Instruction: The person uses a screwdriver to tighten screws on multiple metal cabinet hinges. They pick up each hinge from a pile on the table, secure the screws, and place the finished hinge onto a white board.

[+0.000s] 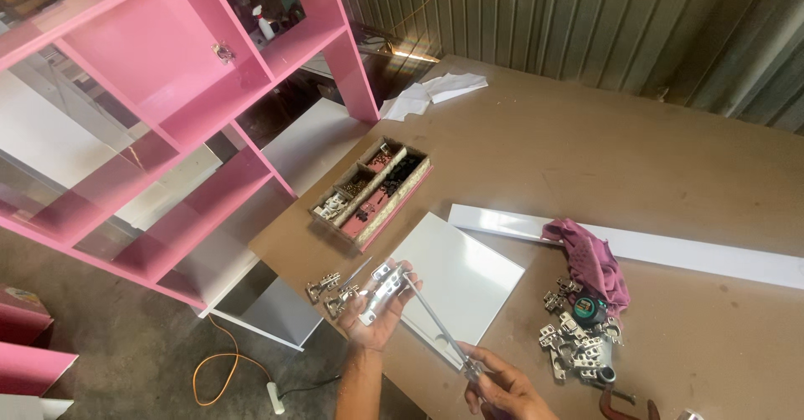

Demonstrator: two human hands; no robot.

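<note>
Left hand [381,311] fingers curled around metal hinge [383,290] at bench [586,144] near edge; right hand [502,386] pinches screwdriver [435,324], tip on hinge.

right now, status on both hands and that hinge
Left hand shut on metal hinge, held over table edge. Right hand shut on screwdriver, tip at hinge. Loose hinges beside; nothing blocking.
</note>
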